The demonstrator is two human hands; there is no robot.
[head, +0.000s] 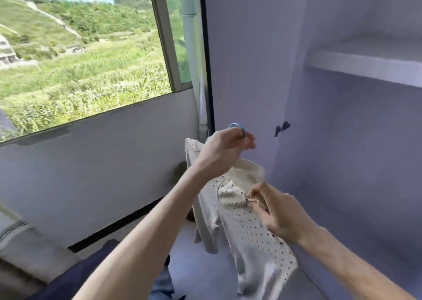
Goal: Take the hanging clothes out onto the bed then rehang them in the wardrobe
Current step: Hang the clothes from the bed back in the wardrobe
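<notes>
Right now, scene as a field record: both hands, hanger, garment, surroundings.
left hand: raised, grips the blue plastic hanger hook
right hand: pinches the fabric just below the collar
garment: white top with dark dots, hangs in the air below the left hand
stage: top not yet hung up
wardrobe: pale lilac wardrobe, open, right of the top; white shelf at upper right
window: on the left, green hillside outside
</notes>
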